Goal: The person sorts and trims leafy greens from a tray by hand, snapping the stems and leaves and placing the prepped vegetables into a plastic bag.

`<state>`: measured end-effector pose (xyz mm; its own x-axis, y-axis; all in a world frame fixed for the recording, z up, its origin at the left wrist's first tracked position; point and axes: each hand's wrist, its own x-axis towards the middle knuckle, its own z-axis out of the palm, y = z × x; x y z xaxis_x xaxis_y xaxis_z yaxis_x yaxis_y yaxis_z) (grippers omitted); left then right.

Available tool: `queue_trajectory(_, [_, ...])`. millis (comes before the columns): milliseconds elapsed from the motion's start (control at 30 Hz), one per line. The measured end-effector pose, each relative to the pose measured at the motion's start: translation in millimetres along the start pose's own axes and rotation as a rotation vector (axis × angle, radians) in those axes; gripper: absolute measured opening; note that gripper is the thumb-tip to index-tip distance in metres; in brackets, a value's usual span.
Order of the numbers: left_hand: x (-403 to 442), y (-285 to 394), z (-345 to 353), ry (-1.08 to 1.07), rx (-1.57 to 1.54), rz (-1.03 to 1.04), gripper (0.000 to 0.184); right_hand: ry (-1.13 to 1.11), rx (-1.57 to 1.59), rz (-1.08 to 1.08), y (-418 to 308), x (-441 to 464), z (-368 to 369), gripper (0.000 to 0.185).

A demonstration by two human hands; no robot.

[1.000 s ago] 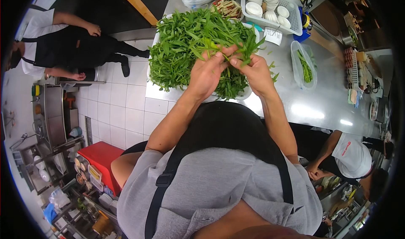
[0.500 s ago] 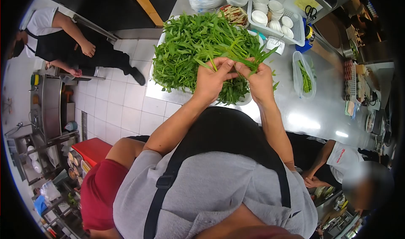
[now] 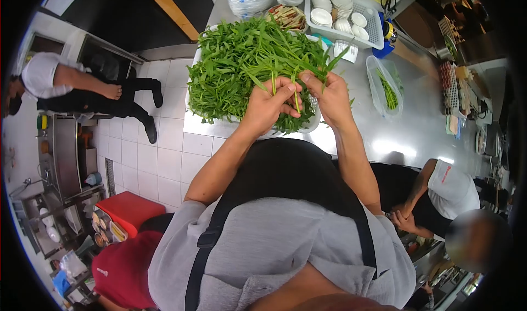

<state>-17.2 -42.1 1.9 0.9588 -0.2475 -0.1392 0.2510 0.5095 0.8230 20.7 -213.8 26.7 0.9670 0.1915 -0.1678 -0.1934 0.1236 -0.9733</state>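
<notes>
A big heap of leafy greens (image 3: 230, 64), looking like water spinach, fills a white plastic basket (image 3: 314, 125) on the steel counter. Over its near right side, my left hand (image 3: 266, 105) is closed on a few thin green stems (image 3: 297, 98), whose cut ends point toward me. My right hand (image 3: 334, 98) pinches a leafy sprig between thumb and fingers, just right of the left hand. The sprig's leaves (image 3: 334, 64) stick out beyond the right fingers. Where the right fingertips meet the stems is partly hidden.
Right of the basket lies a clear plastic bag (image 3: 385, 89) with green stems. Behind are a crate (image 3: 373, 34) of small white dishes, scissors (image 3: 388, 4) and wrapped stacks (image 3: 247, 1). Co-workers stand at left (image 3: 82, 86) and right (image 3: 439, 196); a person in red (image 3: 123, 267) is close by.
My hands have drawn slightly apart, and stems now hang down between them. The left co-worker has shifted posture and legs. The view has moved a little, and more of the red box shows.
</notes>
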Motion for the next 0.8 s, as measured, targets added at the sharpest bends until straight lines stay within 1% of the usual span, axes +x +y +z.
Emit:
queue_trajectory(100, [-0.6, 0.7, 2.3, 0.010, 0.060, -0.025, 0.020, -0.048, 0.024, 0.022, 6.8, -2.5, -5.9, 0.025])
queue_trajectory(200, [1.5, -3.2, 1.9, 0.012, 0.106, -0.030, 0.019, -0.044, -0.019, 0.015, 6.5, -4.3, -5.5, 0.024])
queue_trajectory(500, [9.6, -16.7, 6.9, 0.047, 0.248, -0.020, 0.021, 0.050, -0.129, -0.111, 21.1, -4.2, -7.8, 0.019])
queue_trajectory(600, [12.7, -21.6, 9.2, 0.037, 0.256, -0.037, 0.022, 0.114, -0.213, -0.100, 24.3, -6.6, -7.3, 0.016])
queue_trajectory(700, [13.6, -24.2, 11.8, 0.006, 0.215, -0.083, 0.023, 0.285, -0.508, -0.214, 31.5, -7.8, -18.4, 0.015])
queue_trajectory(767, [9.1, -21.0, 14.1, -0.031, 0.182, -0.119, 0.022, 0.357, -0.527, -0.202, 34.5, -7.3, -37.1, 0.015])
queue_trajectory(800, [6.4, -19.6, 13.3, -0.022, 0.147, -0.103, 0.020, 0.392, -0.537, -0.195, 36.6, -8.2, -48.2, 0.015])
